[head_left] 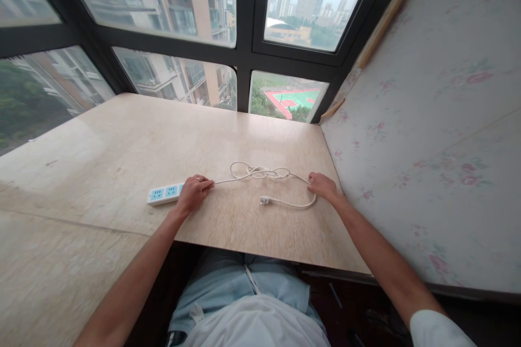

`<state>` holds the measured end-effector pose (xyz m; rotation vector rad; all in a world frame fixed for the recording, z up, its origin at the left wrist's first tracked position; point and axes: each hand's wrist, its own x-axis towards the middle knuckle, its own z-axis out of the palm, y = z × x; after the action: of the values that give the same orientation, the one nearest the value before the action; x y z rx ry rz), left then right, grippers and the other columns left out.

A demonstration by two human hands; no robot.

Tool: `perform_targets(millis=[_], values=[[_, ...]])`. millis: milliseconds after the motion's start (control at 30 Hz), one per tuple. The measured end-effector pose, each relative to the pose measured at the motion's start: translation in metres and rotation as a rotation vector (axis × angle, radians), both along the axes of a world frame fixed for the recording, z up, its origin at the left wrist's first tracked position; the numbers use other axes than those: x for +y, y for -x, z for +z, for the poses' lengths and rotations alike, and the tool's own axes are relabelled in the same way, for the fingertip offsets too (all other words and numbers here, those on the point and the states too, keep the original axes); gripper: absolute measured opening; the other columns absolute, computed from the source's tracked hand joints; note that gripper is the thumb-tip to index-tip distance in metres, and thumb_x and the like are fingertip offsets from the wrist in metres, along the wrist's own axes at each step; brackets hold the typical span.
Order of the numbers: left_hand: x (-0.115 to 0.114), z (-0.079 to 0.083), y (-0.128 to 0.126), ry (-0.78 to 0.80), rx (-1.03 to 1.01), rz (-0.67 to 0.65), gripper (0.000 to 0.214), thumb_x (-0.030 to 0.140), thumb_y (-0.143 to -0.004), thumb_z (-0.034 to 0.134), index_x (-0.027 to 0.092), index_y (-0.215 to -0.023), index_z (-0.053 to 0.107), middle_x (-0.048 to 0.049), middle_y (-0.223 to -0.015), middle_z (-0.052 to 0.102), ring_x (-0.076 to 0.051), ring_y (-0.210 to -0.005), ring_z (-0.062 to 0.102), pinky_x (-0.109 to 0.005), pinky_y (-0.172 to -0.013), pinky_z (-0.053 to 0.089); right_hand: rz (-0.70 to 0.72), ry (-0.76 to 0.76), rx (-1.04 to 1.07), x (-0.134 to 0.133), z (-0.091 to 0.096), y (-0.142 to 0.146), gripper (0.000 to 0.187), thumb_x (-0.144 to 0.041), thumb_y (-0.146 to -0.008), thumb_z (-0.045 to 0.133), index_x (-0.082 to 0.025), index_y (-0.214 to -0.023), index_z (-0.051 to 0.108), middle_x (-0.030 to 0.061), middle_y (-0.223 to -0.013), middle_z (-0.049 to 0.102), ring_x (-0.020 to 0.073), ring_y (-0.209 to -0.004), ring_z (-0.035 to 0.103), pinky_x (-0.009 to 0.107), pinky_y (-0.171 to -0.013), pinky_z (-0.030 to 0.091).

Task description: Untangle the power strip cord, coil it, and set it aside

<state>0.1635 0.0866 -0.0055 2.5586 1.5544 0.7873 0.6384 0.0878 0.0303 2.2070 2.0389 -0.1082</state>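
A white power strip (165, 193) with blue sockets lies on the stone sill, its right end hidden under my left hand (195, 192). The fingers of that hand are closed on the strip's cord where it leaves the strip. From there the white cord (222, 181) runs right into a loose knot of loops (262, 172). Farther right, my right hand (321, 185) pinches the cord past the loops. Beyond that hand the cord bends back toward me and ends in a plug (265, 201), which rests on the sill below the loops.
The beige stone sill (122, 141) reaches back to dark window frames (243, 27). A wall with flowered paper (427, 135) bounds the right side, close to my right arm. The sill's front edge runs just before my body.
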Motion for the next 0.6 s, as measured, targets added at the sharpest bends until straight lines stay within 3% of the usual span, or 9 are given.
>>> perform_targets(millis=[100,300,467,600], values=[[-0.001,0.001,0.01,-0.005,0.01,0.018,0.026,0.033,-0.087,0.051,0.024,-0.087,0.076,-0.0078,-0.088,0.072,-0.024,-0.085,0.062,-0.038,-0.078,0.045,0.005,-0.017,-0.021,0.001,0.006,-0.005,0.021,-0.016,-0.078,0.053,-0.018,-0.094,0.066,0.0111,-0.097,0.066,0.0219,-0.088,0.063,0.027,-0.065,0.041],[0.0,0.003,0.024,0.005,0.064,0.038,0.027,0.033,-0.087,0.05,0.025,-0.087,0.075,-0.008,-0.089,0.072,-0.024,-0.088,0.061,-0.039,-0.082,0.043,-0.074,-0.185,0.016,-0.002,0.006,-0.006,0.027,-0.018,-0.09,0.042,-0.019,-0.105,0.065,0.0122,-0.109,0.063,0.0205,-0.091,0.062,0.028,-0.071,0.043],[0.003,0.004,0.042,-0.006,0.104,0.022,0.028,0.034,-0.09,0.048,0.025,-0.089,0.075,-0.007,-0.091,0.072,-0.024,-0.091,0.061,-0.039,-0.085,0.041,-0.089,-0.358,0.278,0.002,0.005,-0.014,0.036,-0.017,-0.091,0.039,-0.019,-0.119,0.062,0.0109,-0.105,0.067,0.02,-0.09,0.061,0.03,-0.08,0.044],[0.003,0.006,0.052,-0.016,0.107,0.017,0.027,0.034,-0.089,0.048,0.026,-0.088,0.074,-0.0063,-0.091,0.072,-0.025,-0.093,0.062,-0.04,-0.086,0.041,-0.127,-0.593,0.552,0.007,0.011,-0.019,0.035,-0.026,-0.091,0.042,-0.014,-0.112,0.067,0.011,-0.097,0.069,0.0175,-0.07,0.06,0.031,-0.071,0.048]])
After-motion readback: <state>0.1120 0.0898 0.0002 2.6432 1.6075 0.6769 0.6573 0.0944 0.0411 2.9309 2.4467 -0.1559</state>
